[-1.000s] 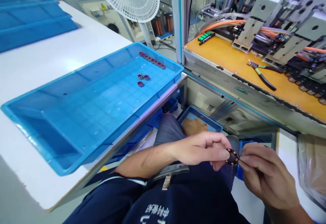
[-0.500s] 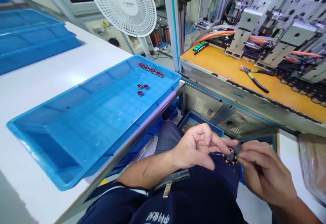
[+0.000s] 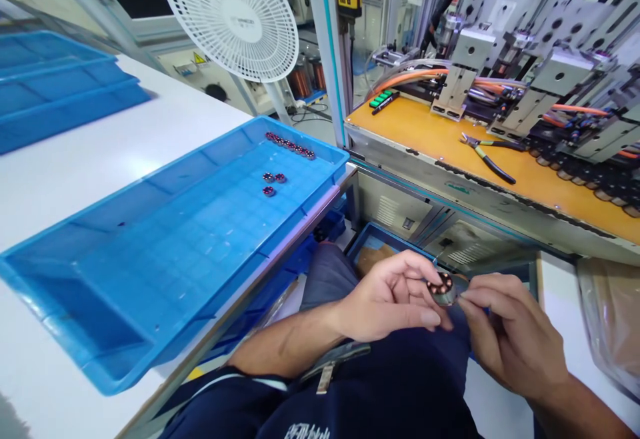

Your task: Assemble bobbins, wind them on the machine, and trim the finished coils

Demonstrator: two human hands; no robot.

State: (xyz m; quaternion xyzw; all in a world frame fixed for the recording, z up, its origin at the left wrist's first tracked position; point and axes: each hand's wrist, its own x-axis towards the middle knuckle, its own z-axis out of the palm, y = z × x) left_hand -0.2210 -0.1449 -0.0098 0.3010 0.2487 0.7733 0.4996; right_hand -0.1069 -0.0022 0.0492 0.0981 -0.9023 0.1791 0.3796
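Note:
A small round motor stator (image 3: 441, 290), with copper windings on a dark ring and a metallic side, is between my two hands above my lap. My left hand (image 3: 393, 296) has its fingers curled against the stator's left side and upper face, with the thumb below. On the other side, my right hand (image 3: 515, 332) pinches thumb and forefinger together right by the stator's edge. What lies in that pinch is too small to make out. Several similar stators (image 3: 290, 146) form a row in the blue tray (image 3: 190, 246), and 3 loose stators (image 3: 274, 183) sit nearer.
Stacked blue trays (image 3: 65, 86) stand on the white table (image 3: 185, 106) at far left. A white fan (image 3: 235, 19) is behind. At right, cutting pliers (image 3: 487, 158) lie on the machine's orange surface (image 3: 415, 126). A blue bin (image 3: 367, 236) sits below it.
The stator has tilted, now showing its metallic side. My left fingers have curled from stretched out to rest against it. My right hand keeps its pinch. The whole view has shifted slightly.

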